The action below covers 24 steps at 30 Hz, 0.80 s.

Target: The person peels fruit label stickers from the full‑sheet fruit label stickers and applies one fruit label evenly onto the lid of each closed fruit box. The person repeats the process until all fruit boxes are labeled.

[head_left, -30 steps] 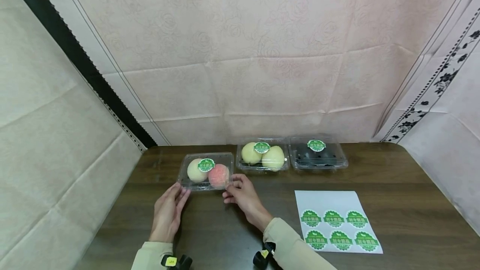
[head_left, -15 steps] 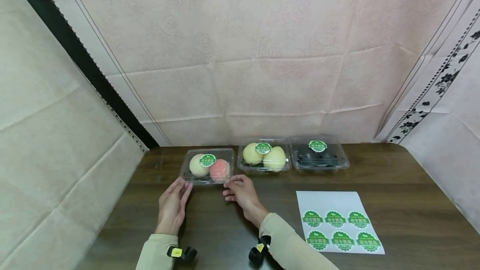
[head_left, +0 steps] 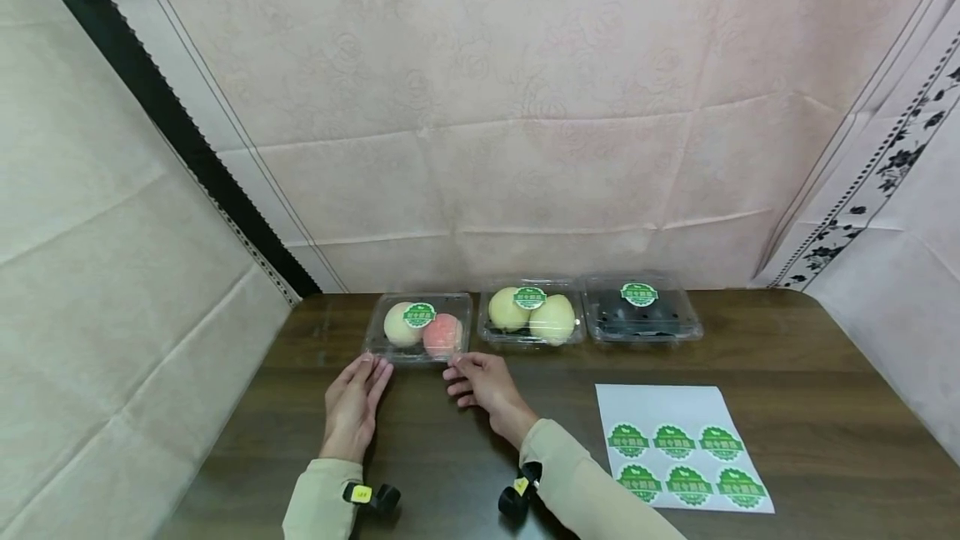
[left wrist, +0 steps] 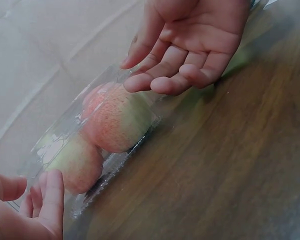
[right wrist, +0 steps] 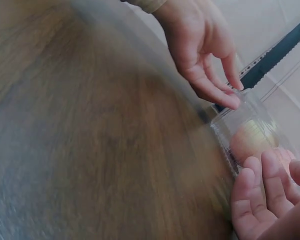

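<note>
A clear lidded plastic box (head_left: 453,304) stands at the back left of the table, with a pale peach (head_left: 402,324) and a pink peach (head_left: 442,335) inside. A round green-and-white sticker (head_left: 419,315) is on its lid. My left hand (head_left: 351,411) is at the near left corner, its fingers (left wrist: 54,197) mostly straight and the thumb apart from them. At the near right corner is my right hand (head_left: 491,394), with loosely bent fingers (left wrist: 172,75) and a gap between thumb and forefinger. Whether the fingertips still touch the box is hard to tell.
To the right, a second clear box (head_left: 531,336) holds two pale green peaches, and a third box (head_left: 641,323) has dark contents. Both bear green stickers. A white sheet (head_left: 660,402) with several green stickers lies at the front right. A cloth-covered wall (head_left: 562,148) stands behind the table.
The box with the pale and pink peaches has slid back, roughly into line with the other two. Both hands followed it, and the view has shifted slightly.
</note>
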Tool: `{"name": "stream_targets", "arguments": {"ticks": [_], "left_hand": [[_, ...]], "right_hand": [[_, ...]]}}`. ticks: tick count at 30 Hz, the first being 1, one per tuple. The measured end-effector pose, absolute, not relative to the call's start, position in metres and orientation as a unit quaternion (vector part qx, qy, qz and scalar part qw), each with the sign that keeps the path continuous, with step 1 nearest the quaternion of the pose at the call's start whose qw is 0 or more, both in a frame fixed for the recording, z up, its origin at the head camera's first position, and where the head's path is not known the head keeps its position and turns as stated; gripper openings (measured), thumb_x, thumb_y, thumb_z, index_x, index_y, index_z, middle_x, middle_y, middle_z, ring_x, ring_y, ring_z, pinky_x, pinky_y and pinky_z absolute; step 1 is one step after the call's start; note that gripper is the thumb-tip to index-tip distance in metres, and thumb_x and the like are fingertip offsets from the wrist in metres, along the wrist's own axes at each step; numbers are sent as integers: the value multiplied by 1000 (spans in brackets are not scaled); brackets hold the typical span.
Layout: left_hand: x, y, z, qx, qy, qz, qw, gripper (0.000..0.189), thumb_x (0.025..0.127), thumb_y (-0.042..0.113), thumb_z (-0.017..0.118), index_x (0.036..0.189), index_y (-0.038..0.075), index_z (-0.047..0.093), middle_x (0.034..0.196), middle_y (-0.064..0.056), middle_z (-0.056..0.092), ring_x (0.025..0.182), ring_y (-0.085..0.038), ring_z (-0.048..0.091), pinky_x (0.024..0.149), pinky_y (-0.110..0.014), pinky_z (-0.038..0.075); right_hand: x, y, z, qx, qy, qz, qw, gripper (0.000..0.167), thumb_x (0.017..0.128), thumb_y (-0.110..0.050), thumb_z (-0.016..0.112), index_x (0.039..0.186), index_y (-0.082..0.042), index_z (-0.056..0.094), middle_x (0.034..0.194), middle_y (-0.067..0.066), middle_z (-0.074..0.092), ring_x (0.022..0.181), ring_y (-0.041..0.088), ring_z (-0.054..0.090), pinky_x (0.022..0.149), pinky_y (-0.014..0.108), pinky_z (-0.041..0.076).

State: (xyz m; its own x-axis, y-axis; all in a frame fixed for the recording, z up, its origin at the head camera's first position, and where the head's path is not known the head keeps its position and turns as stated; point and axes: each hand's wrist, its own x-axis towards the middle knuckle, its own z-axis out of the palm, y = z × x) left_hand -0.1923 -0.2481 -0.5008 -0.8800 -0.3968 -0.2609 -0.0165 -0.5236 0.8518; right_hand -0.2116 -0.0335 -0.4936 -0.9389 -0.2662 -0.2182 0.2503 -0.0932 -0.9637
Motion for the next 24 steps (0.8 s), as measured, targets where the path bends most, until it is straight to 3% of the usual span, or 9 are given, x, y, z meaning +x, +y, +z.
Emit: {"name": "stream_targets", "arguments": {"ticks": [24], "left_hand": [[-207, -248, -501, 218, -467, -850, 108, 22, 111, 14, 53, 127, -1, 53, 99, -1, 64, 96, -9, 69, 101, -26, 56]], "right_hand": [[-220, -43, -492, 2, 663, -730, 165, 35, 112, -24, 53, 117, 7, 71, 94, 9, 77, 72, 13, 68, 60, 26, 57]]}}
